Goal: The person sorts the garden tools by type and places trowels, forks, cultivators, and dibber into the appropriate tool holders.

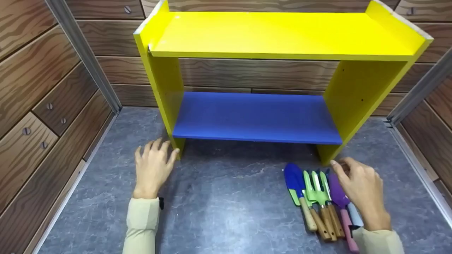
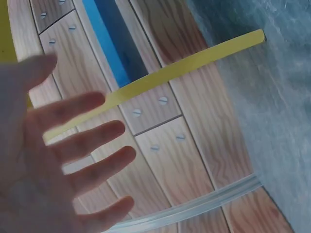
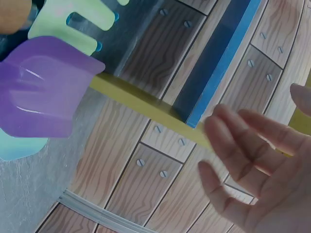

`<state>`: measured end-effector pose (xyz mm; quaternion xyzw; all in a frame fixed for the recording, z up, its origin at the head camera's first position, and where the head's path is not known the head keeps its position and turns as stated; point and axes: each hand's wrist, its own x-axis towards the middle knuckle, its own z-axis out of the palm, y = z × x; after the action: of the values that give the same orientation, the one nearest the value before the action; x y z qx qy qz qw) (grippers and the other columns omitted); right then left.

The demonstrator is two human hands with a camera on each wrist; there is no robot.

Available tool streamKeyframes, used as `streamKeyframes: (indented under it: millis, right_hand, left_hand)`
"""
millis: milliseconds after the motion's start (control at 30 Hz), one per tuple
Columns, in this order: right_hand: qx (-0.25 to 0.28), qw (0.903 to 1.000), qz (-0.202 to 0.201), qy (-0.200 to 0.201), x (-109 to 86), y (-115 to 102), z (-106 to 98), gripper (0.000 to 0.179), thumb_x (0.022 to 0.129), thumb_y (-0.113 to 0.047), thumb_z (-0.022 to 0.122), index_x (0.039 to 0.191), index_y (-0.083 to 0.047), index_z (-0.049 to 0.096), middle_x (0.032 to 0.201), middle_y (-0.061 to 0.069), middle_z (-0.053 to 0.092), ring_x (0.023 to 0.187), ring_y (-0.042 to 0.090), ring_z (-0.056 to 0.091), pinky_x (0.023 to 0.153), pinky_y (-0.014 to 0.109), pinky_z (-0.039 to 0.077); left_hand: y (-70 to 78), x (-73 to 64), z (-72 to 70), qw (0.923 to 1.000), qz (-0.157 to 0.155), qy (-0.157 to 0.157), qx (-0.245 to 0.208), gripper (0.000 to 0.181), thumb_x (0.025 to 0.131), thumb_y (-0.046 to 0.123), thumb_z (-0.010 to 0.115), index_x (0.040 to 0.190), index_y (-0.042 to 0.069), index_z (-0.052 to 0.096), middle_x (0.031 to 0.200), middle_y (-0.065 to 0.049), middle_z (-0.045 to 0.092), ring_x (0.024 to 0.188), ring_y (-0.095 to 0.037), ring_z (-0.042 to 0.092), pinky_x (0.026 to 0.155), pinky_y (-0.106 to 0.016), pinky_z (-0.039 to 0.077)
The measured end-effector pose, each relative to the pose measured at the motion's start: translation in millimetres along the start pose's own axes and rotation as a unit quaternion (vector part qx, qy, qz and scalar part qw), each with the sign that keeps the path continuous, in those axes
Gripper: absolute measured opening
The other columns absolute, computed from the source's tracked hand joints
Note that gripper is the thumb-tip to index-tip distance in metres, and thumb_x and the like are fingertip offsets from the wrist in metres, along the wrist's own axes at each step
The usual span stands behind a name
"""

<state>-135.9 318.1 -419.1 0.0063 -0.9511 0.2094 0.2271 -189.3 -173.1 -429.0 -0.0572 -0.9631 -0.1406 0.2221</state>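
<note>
My left hand (image 1: 152, 167) hovers beside the lower left leg of a yellow shelf unit (image 1: 268, 35), fingers spread and holding nothing. In the left wrist view all its fingers stand apart in front of the shelf's yellow edge. Over the right end of a row of garden tools is my right hand (image 1: 363, 187), its fingers loosely bent with nothing between them. Nearest to it lies a purple trowel (image 1: 338, 191) with a pink handle. Left of that are a green hand fork (image 1: 319, 194) with a wooden handle and a blue trowel (image 1: 293, 178). A pale blue handle (image 1: 354, 214) is partly hidden under the right wrist.
The shelf unit stands on a grey marbled surface (image 1: 219, 204) and has a blue lower shelf (image 1: 254, 116). Wood-patterned walls (image 1: 46, 134) enclose the surface at the back and both sides. Metal strips (image 1: 88, 56) run along the corners.
</note>
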Motion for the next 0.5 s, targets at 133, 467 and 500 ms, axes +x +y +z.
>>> streamKeyframes:
  millis: [133, 467, 500]
  right_hand:
    - [0.010, 0.9993, -0.028, 0.020, -4.2, -2.7, 4.1, 0.022, 0.094, -0.021, 0.072, 0.092, 0.000, 0.074, 0.078, 0.016, 0.072, 0.063, 0.037, 0.065, 0.057, 0.058, 0.046]
    - [0.022, 0.9984, -0.041, 0.032, -16.2, -3.2, 13.5, 0.017, 0.091, -0.018, 0.074, 0.087, -0.001, 0.074, 0.072, 0.011, 0.071, 0.060, 0.036, 0.065, 0.056, 0.058, 0.045]
    - [0.023, 0.9983, -0.042, 0.031, -17.4, -3.1, 14.6, 0.017, 0.090, -0.017, 0.075, 0.087, -0.001, 0.074, 0.072, 0.011, 0.071, 0.059, 0.035, 0.064, 0.056, 0.057, 0.046]
  left_hand:
    - [-1.2, 8.9, 4.9, 0.9964, -0.022, 0.078, -0.025, 0.032, 0.098, 0.025, 0.067, 0.112, -0.003, 0.072, 0.116, -0.023, 0.070, 0.106, -0.045, 0.064, 0.092, -0.063, 0.044]
    - [-1.0, 23.5, 15.2, 0.9904, -0.054, 0.122, -0.034, 0.033, 0.098, 0.023, 0.065, 0.110, -0.007, 0.070, 0.116, -0.027, 0.067, 0.106, -0.049, 0.061, 0.084, -0.063, 0.048]
    - [-1.6, 24.8, 16.1, 0.9903, -0.056, 0.123, -0.032, 0.034, 0.098, 0.024, 0.065, 0.109, -0.007, 0.070, 0.115, -0.026, 0.067, 0.105, -0.048, 0.062, 0.084, -0.062, 0.048]
